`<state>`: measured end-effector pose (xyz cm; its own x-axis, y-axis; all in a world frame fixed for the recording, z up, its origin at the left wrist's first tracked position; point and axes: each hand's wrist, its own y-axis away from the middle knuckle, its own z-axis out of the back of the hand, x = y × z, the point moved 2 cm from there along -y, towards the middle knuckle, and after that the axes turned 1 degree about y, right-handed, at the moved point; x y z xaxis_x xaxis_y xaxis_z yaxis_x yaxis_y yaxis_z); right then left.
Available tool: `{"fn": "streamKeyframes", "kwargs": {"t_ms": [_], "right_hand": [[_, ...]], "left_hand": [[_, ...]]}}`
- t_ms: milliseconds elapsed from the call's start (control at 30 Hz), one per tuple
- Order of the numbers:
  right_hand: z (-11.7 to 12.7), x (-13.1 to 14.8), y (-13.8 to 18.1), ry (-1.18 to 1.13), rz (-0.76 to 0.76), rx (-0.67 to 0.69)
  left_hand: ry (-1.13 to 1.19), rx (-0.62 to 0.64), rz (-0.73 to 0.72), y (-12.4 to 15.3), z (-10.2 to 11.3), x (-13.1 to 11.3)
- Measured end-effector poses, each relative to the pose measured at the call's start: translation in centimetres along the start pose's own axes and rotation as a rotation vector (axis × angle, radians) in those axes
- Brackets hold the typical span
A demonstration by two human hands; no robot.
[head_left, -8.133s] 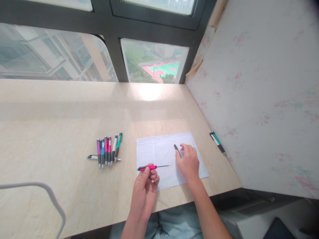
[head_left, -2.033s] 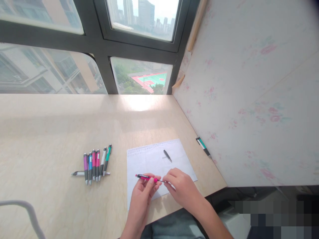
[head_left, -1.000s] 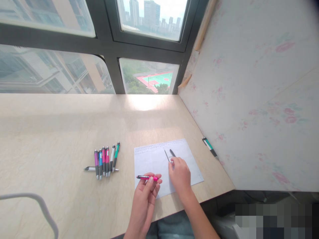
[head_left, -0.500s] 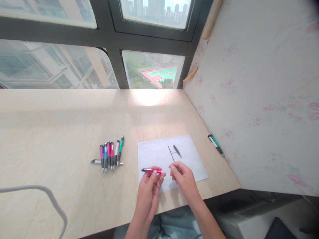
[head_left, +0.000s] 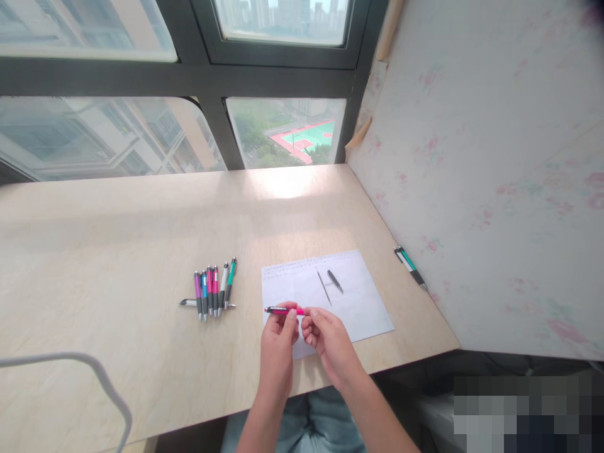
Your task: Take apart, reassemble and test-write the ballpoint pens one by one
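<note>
My left hand (head_left: 277,349) is closed around the pink barrel of a ballpoint pen (head_left: 282,310), held level above the paper. At the barrel's right end, my right hand (head_left: 331,345) has its thumb and fingertips pinched together; whatever small thing they hold is hidden. Beyond my hands, a thin pen refill (head_left: 323,286) lies on the white sheet of paper (head_left: 292,280). Beside the refill rests a dark grip section (head_left: 335,281) with a pointed tip.
Left of the paper, several coloured pens (head_left: 210,292) lie in a row across a white pen (head_left: 187,302). Two more pens (head_left: 410,268) lie along the wall at right. A grey cable (head_left: 89,365) curves over the table (head_left: 117,251) at lower left.
My right hand has moved left, bringing its fingertips to the end of the pink barrel. The left hand still holds the barrel. The view has shifted slightly.
</note>
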<state>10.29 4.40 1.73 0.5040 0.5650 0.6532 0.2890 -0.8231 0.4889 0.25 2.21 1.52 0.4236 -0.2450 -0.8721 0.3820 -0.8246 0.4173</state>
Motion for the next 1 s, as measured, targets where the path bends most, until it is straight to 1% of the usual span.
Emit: {"fn": "streamKeyframes", "kwargs": {"t_ms": [133, 200, 300, 367, 433, 500, 567, 633, 733, 867, 1000], "right_hand": [[-0.2, -0.1, 0.0, -0.081, -0.024, 0.038], [-0.2, -0.3, -0.1, -0.11, -0.036, 0.052], [-0.1, -0.5, -0.2, -0.134, -0.054, 0.06], [0.0, -0.5, -0.2, -0.14, -0.054, 0.048], [0.1, -0.4, -0.1, -0.123, -0.042, 0.042], [0.2, -0.3, -0.1, -0.07, -0.02, 0.048], [0.5, -0.2, 0.0, 0.031, 0.017, 0.044], [1.1, 0.0, 0.1, 0.17, 0.072, 0.008], [2.3, 0.6, 0.3, 0.432, 0.19, -0.066], [3.6, 2.5, -0.1, 0.871, 0.39, -0.135], [3.8, 4.4, -1.6, 1.226, 0.528, -0.147]], "left_hand": [[-0.273, 0.007, -0.24, 0.4, -0.1, -0.9], [-0.374, 0.006, -0.307, 0.5, 0.0, -1.3], [-0.457, -0.003, -0.321, 0.6, 0.2, -1.4], [-0.46, 0.004, -0.314, 0.5, 0.1, -1.3], [-0.408, 0.018, -0.298, 0.4, 0.0, -1.2], [-0.313, 0.02, -0.251, 0.4, -0.2, -1.1], [-0.197, 0.003, -0.168, 0.5, -0.4, -1.1], [-0.084, -0.028, -0.091, 0.5, -0.4, -1.1], [0.033, -0.052, -0.035, 0.4, -0.3, -1.2], [0.079, -0.04, 0.011, 0.2, 0.0, -1.0], [0.069, -0.019, 0.03, 0.3, 0.5, -0.6]]}}
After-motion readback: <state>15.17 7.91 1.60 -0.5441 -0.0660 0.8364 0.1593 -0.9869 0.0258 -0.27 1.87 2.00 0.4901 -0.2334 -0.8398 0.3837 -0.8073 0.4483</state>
